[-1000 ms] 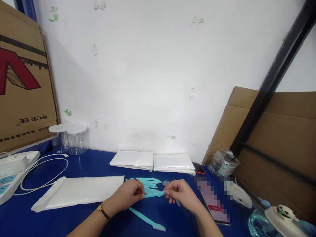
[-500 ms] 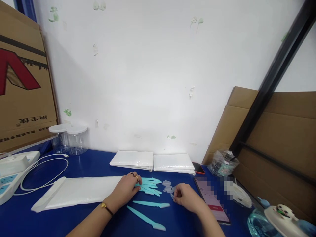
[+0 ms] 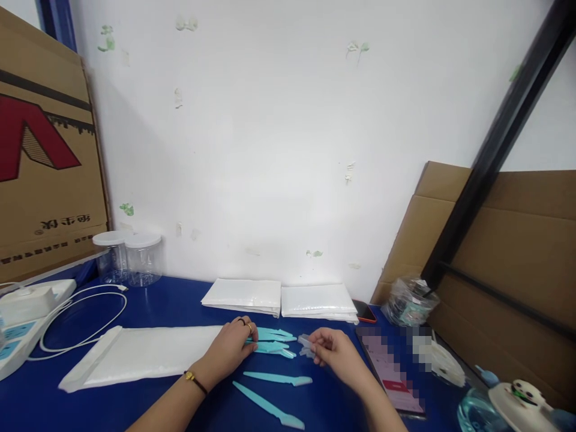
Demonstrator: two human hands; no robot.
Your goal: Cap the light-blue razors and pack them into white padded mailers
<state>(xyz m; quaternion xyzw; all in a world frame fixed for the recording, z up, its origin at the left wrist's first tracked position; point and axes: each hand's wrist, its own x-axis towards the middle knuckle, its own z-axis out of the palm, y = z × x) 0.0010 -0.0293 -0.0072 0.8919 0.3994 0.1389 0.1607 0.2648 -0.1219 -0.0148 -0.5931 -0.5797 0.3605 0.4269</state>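
My left hand (image 3: 236,342) is closed over the handle ends of a pile of teal eyebrow razors (image 3: 274,338), which fan out to the right from under its fingers. Two more razors lie apart in front of the pile: an upper one (image 3: 276,378) nearly level and a lower one (image 3: 267,405) slanting. My right hand (image 3: 330,351) has thumb and fingers pinched at a small cluster of clear plastic blade caps (image 3: 306,345), just right of the razor tips. Its fingers partly hide the caps. A long white padded pouch (image 3: 148,357) reaches under or behind my left wrist.
Two folded white packets (image 3: 243,295) lie by the wall. A phone (image 3: 391,375) rests right of my right hand, near a bagged container (image 3: 410,300) and a panda-topped jar (image 3: 517,399). Clear lidded jars (image 3: 144,261), a white cable (image 3: 85,345) and a power strip (image 3: 27,327) occupy the left.
My right hand has shifted slightly up and now pinches at the caps, which are bunched closer together. The razors under my left hand have drawn into a tighter pile. The view has tilted slightly.
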